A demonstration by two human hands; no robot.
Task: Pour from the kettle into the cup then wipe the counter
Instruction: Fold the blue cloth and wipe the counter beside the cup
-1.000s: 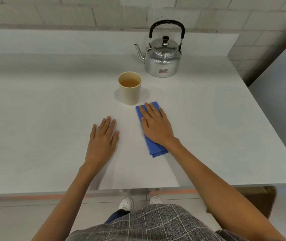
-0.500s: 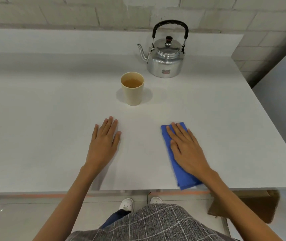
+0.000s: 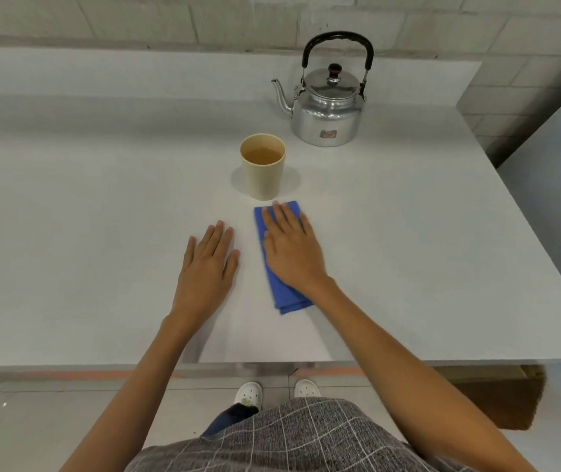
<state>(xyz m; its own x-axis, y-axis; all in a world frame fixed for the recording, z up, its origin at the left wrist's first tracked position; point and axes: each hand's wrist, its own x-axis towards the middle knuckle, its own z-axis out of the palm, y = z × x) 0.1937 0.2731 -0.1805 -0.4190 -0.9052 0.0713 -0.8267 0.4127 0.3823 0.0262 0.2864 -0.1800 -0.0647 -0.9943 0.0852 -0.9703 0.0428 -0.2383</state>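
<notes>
the right hand [image 3: 291, 253] lies flat, fingers spread, pressing a folded blue cloth [image 3: 281, 291] onto the white counter [image 3: 102, 233], seemingly just short of the beige cup [image 3: 263, 166] of tea. the left hand [image 3: 209, 267] rests flat and empty beside it. the steel kettle [image 3: 326, 110] stands behind the cup.

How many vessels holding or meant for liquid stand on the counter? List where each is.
2. The beige cup of brownish liquid stands mid-counter, just beyond the blue cloth. The metal kettle stands farther back, to the cup's right. None seem hidden.
</notes>
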